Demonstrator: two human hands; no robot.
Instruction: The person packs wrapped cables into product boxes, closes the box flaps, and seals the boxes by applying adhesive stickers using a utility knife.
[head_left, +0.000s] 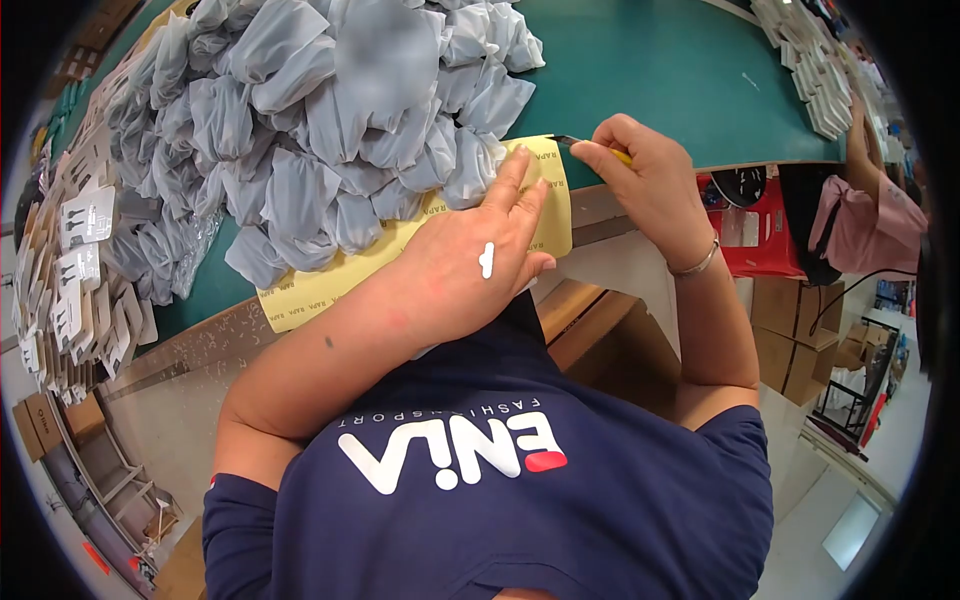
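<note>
My left hand (490,235) lies flat with fingers stretched out, pressing on a yellow sheet of paper (335,290) printed with repeated "RAPA". A small white slot-shaped piece (487,260) sits on the back of that hand. At the sheet's upper right corner, my right hand (640,170) is closed around a cutter knife (622,157) with a yellow handle. Its dark tip (565,139) touches or nearly touches the paper's edge. A large heap of grey plastic-wrapped bundles (300,190) covers part of the sheet beside my left hand.
White printed cards (80,270) are piled at the left, and stacked white packs (805,70) stand at the right of the green table (660,80). An open cardboard box (610,340) is below the edge. A red stool (745,235) and another person's arm (860,135) are right.
</note>
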